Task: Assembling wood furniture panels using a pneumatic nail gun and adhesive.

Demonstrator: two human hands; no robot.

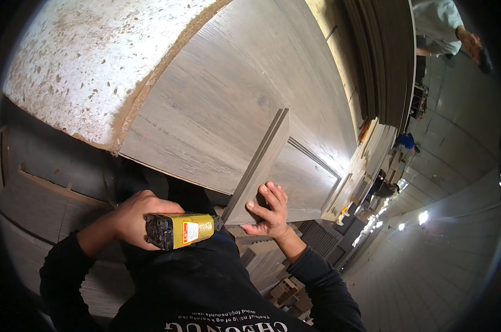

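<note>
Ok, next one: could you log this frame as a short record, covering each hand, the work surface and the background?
Left hand: left hand gripping a yellow-and-black handheld tool, likely a nail gun
Right hand: right hand with fingers on a grooved wood-grain strip
Tool nose: at the strip's near end; contact unclear
Work surface: grey-brown wood-grain panel beside a white, brown-edged board
Background: stacked panels; another person in a light top, upper right
</note>
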